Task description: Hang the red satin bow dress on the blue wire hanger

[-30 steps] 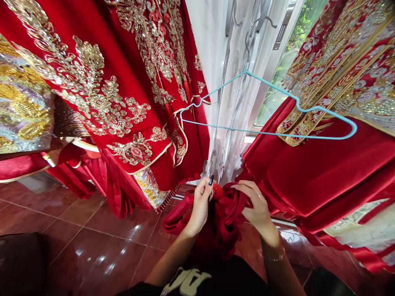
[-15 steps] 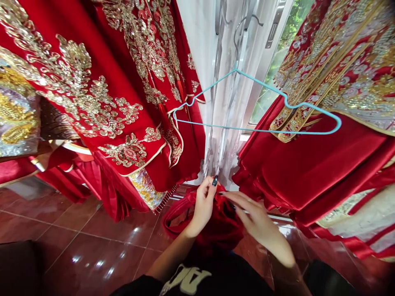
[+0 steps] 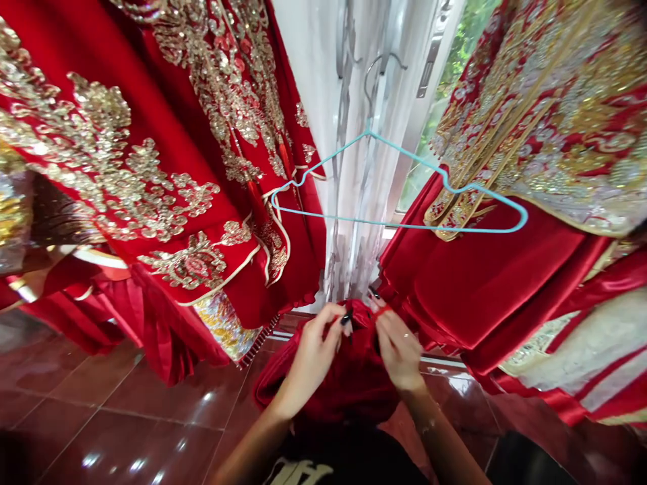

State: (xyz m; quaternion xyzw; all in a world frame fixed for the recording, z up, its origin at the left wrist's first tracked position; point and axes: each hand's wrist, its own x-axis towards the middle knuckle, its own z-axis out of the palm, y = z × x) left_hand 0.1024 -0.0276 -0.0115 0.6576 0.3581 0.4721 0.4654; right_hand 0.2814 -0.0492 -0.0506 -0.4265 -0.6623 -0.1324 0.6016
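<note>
Close to my body, a dark red garment (image 3: 348, 384) hangs bunched below my hands. My left hand (image 3: 316, 343) has its thumb and fingers pinched together at the garment's upper edge. My right hand (image 3: 397, 340) is closed on the opposite side of that edge, with a thin strip of red fabric (image 3: 380, 312) between its fingers. A gap of a few finger widths separates the two hands. Ahead of and above them hangs a light blue clothes hanger (image 3: 368, 221) with nothing on it.
Red gowns with gold and silver beading (image 3: 172, 188) hang at the left. More embroidered red garments (image 3: 485, 269) hang at the right. Behind the hanger are a white curtain (image 3: 308, 74) and a window (image 3: 468, 47). Glossy red-brown tiles (image 3: 166, 397) cover the floor.
My right hand has gone from loosely stretched fingers to closed on the garment's edge. The left hand has shifted slightly left and down. The whole view has turned a little.
</note>
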